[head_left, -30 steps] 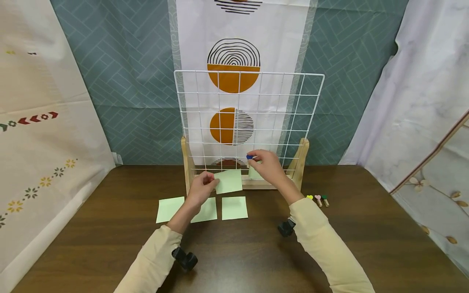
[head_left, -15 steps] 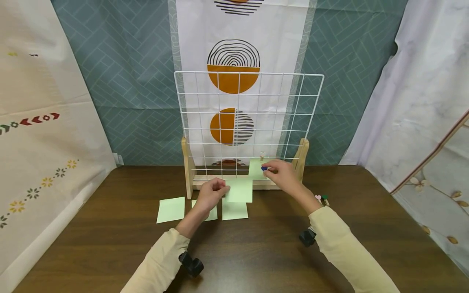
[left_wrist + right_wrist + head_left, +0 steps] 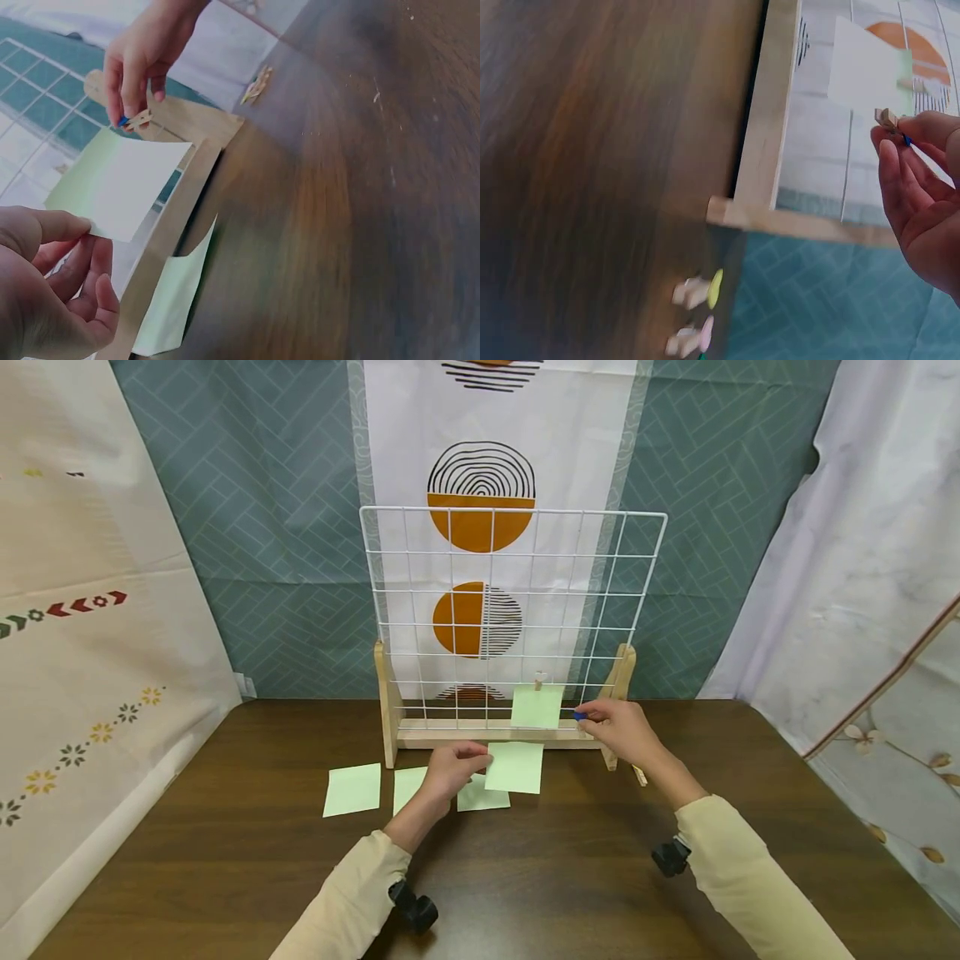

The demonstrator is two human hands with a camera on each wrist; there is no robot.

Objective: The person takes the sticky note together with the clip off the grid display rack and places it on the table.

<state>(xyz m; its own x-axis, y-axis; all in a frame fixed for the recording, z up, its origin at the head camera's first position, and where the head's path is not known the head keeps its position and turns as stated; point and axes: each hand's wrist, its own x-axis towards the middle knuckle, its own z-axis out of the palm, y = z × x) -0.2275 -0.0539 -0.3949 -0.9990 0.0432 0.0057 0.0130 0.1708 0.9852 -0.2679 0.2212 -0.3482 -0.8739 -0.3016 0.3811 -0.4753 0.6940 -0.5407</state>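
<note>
My left hand [image 3: 450,772] pinches a pale green paper note [image 3: 515,768] by its left edge, above the table and in front of the wire grid [image 3: 513,511]. In the left wrist view the thumb [image 3: 56,223] lies on the note's corner. My right hand [image 3: 622,731] pinches a small wooden clothespin [image 3: 887,120] with a blue end, near the grid's lower right. Between the hands, another green note [image 3: 536,707] hangs on the grid's lower wires from a second wooden clothespin [image 3: 538,682]. The held note stands apart from the grid.
Several green notes lie on the table at left, among them one far-left note [image 3: 352,790]. A wooden stand [image 3: 450,737] carries the grid. Right of it lie more clothespins, one with a yellow end [image 3: 694,292], one with a pink end [image 3: 690,341].
My left hand has moved right and lower with its note. My right hand has moved right with the blue-ended clothespin, uncovering the hanging note and hiding most of the clothespins on the table.
</note>
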